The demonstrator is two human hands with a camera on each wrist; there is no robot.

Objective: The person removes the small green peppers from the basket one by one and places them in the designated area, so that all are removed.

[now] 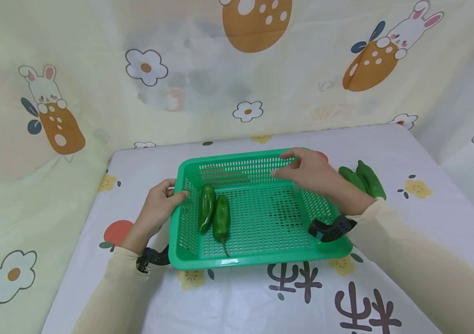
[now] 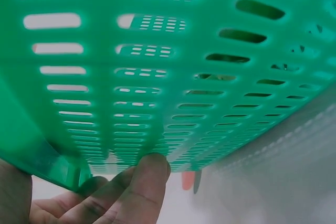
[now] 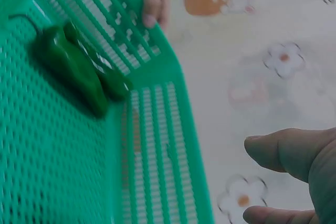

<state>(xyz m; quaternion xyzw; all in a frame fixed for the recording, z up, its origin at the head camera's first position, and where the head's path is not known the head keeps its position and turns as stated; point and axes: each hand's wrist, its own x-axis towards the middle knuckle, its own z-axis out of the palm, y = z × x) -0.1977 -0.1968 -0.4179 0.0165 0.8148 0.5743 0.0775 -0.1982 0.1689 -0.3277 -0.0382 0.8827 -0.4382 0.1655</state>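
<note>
A green plastic basket (image 1: 258,253) with slotted walls is in the middle of the table. My left hand (image 1: 159,206) grips its left rim, thumb over the edge and fingers against the outer wall; the left wrist view shows those fingers (image 2: 149,187) under the slots. Inside, at the left end, two green peppers (image 1: 221,218) lie side by side, also visible as glossy peppers (image 3: 71,66) in the right wrist view. Over the basket's far right corner hovers my right hand (image 1: 310,170), thumb and fingers apart, with nothing between them.
Two more green peppers (image 1: 370,180) lie on the table to the right of the basket, partly behind my right forearm. A patterned cloth (image 1: 420,232) covers the table. Behind it hangs a printed curtain (image 1: 203,116) with rabbits and flowers.
</note>
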